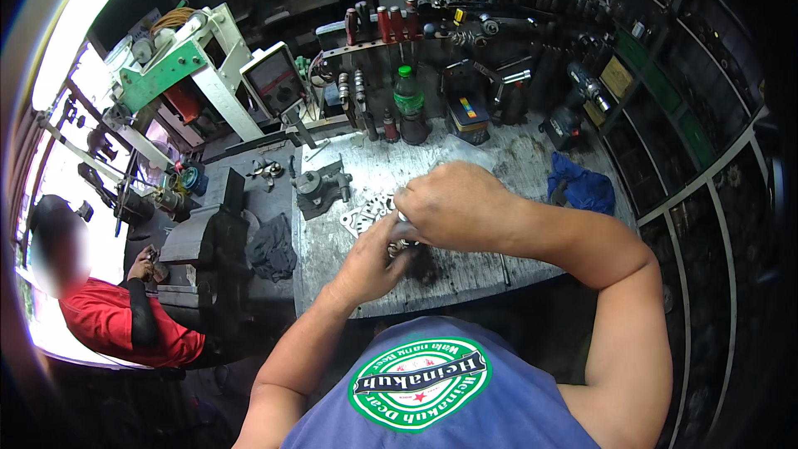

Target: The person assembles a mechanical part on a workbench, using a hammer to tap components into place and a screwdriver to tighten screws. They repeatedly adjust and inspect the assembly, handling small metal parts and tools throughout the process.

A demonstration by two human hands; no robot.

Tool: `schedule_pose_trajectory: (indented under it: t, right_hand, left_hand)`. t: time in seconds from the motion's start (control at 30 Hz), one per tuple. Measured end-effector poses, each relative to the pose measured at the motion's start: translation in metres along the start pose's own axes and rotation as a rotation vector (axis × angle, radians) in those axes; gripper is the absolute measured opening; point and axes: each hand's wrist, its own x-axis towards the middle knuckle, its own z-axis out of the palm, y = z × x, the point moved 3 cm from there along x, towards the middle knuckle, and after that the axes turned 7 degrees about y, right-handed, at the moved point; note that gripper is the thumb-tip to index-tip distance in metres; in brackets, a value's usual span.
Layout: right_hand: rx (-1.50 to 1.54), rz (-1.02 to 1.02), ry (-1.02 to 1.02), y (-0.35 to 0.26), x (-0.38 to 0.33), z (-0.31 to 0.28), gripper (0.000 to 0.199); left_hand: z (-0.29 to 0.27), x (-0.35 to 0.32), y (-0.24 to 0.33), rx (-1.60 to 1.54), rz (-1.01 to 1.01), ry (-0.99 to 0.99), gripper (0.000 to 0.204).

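A silver, slotted metal housing (364,216), which looks like part of an alternator, is at the middle of the worktable, partly covered by my hands. My left hand (371,262) grips its near side, with fingers and thumb curled around it. Over its right side my right hand (457,206) is closed in a fist, knuckles up, touching the left fingertips. Whatever the right fingers hold is hidden beneath them. Just left of the housing sits a grey metal part (311,186) on a flat plate.
A green-capped bottle (408,98), a small box (468,116) and a rack of red-handled screwdrivers (391,27) stand behind. To the right are a blue cloth (582,185) and a cordless power tool (582,91). At left, a person in red (125,324) works beside a bench vise (199,241).
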Motion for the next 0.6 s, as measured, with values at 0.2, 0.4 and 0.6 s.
schedule_pose_trajectory:
  t: [0.2, 0.4, 0.6]
  right_hand:
    - [0.243, -0.141, 0.196, -0.004, 0.0, -0.009, 0.037]
    - [0.191, -0.033, -0.011, 0.002, 0.0, 0.003, 0.04]
    - [0.22, -0.107, 0.115, 0.011, -0.007, 0.01, 0.051]
  left_hand:
    - [-0.005, 0.004, -0.009, 0.049, -0.154, -0.154, 0.04]
    - [0.002, 0.004, -0.006, 0.013, -0.08, -0.062, 0.027]
    - [0.0, 0.002, 0.003, 0.1, -0.077, -0.113, 0.02]
